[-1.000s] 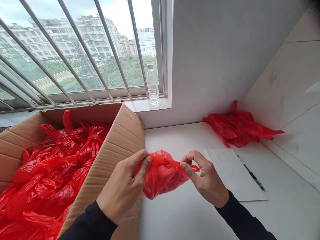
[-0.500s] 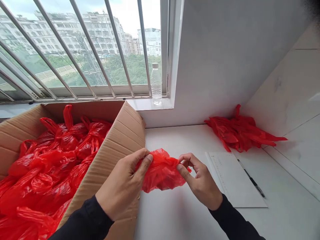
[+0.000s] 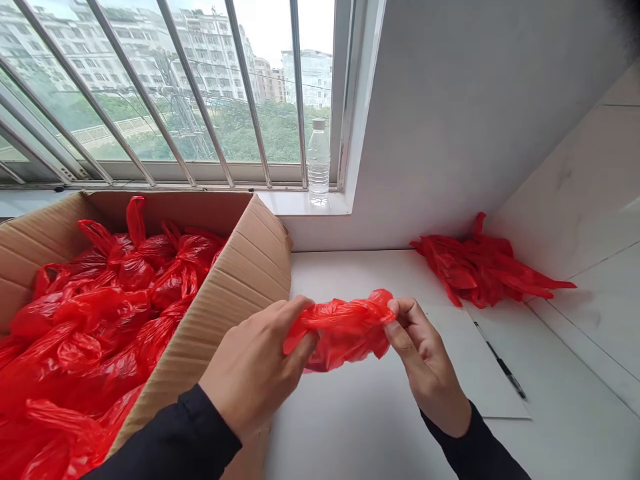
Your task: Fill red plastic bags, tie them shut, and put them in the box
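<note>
A crumpled red plastic bag (image 3: pixel 345 333) is stretched between my two hands above the white table. My left hand (image 3: pixel 263 363) grips its left side with thumb and fingers. At the bag's right end, the thumb and fingertips of my right hand (image 3: pixel 423 353) pinch the gathered plastic. Whether anything lies inside the bag I cannot tell. To the left stands an open cardboard box (image 3: pixel 235 280) holding several knotted red plastic bags (image 3: pixel 100 320).
Flat red plastic bags (image 3: pixel 480 267) lie heaped at the table's back right. In front of them are a sheet of white paper (image 3: pixel 490 393) and a black pen (image 3: pixel 505 370). A water bottle (image 3: pixel 319 163) stands on the sill by the barred window.
My right hand has moved right and slightly up, pulling the bag wider. My left hand has come round further over the bag's left side. The view has shifted slightly.
</note>
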Demonstrator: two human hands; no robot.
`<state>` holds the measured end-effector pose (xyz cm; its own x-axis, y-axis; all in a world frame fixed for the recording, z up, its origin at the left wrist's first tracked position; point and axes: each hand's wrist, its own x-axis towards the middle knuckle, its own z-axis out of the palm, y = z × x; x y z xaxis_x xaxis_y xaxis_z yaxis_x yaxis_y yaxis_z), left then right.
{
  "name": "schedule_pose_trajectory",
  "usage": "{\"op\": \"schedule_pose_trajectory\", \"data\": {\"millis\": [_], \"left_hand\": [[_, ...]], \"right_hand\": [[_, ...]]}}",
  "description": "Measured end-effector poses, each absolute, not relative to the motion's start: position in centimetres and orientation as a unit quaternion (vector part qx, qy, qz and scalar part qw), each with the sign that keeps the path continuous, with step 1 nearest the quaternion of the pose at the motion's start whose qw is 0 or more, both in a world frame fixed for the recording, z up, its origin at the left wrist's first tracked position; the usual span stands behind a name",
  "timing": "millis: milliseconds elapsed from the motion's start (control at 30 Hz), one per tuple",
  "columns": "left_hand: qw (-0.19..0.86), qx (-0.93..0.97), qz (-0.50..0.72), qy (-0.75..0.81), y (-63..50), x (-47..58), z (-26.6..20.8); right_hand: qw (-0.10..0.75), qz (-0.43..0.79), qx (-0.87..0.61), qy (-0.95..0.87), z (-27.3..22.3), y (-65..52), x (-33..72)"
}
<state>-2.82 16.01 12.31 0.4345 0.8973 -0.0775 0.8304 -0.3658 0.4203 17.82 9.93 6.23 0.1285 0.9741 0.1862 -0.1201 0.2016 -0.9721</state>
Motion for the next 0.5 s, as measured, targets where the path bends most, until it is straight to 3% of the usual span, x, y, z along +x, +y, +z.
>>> {"op": "schedule_pose_trajectory", "data": {"millis": [100, 233, 333, 500], "left_hand": [[0.209, 0.809, 0.131, 0.534, 16.3, -2.8, 12.9], [0.317, 0.75, 0.252, 0.524, 16.5, -2.8, 13.4], [0.382, 0.73, 0.257, 0.505, 16.4, -2.8, 13.3], [0.32, 0.788, 0.215, 0.479, 15.9, -2.7, 12.9]], "right_hand": [[0.629, 0.449, -0.445, -0.452, 5.2, 10.0, 18.4], [0.661, 0.444, -0.468, -0.384, 3.4, 10.1, 19.8], [0.637, 0.459, -0.477, -0.394, 3.2, 10.1, 20.1], [0.553, 0.487, -0.481, -0.475, 4.0, 10.0, 19.3]]}}
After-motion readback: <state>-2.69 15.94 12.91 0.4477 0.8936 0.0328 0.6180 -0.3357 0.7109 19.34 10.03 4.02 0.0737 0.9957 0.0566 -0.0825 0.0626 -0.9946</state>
